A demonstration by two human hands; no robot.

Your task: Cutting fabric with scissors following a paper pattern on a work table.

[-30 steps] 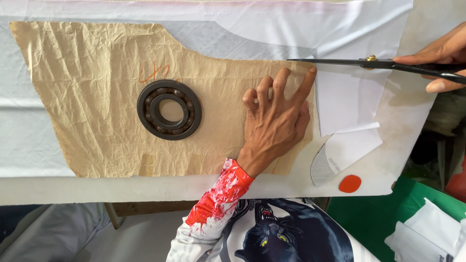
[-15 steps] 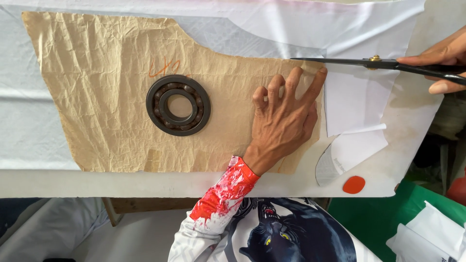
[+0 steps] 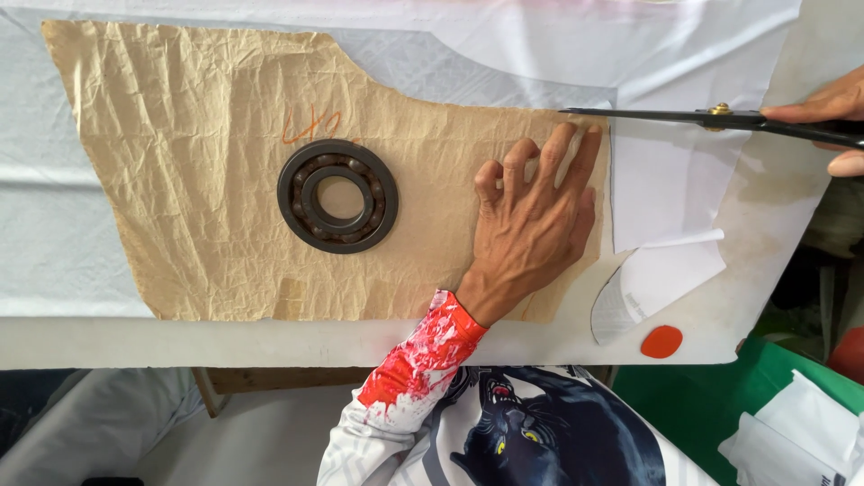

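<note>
Head view, looking straight down on a white bench (image 3: pixel 108 342) draped with pale fabric (image 3: pixel 504 45). A crumpled brown paper pattern (image 3: pixel 180 162) lies flat on the fabric, its long axis running left to right across the picture, wide at the left end and narrowing toward the right. A dark ring bearing (image 3: pixel 337 195) sits on the pattern near its middle, serving as a weight; an orange handwritten mark lies just above it.

The left hand (image 3: pixel 535 229) is spread flat, palm down, on the right end of the pattern, fingers fanned toward its upper right corner; it holds nothing and presses the paper against the fabric. The right hand (image 3: pixel 832 121) enters at the right edge of the frame and is closed around the handles of a pair of black scissors (image 3: pixel 666 117). The blades look nearly shut, though a narrow gap cannot be ruled out. They lie almost horizontal, parallel to the pattern's upper right edge and pointing left, with the tip just above the left fingertips (image 3: pixel 562 135). The scissors thus meet the pattern from the right, along its long axis; the left hand is the nearer to the paper, touching it, while the right stays well off it, beyond the corner.

A loose offcut of white fabric (image 3: pixel 657 279) and an orange chalk disc (image 3: pixel 661 341) lie near the bench's lower right edge.
</note>
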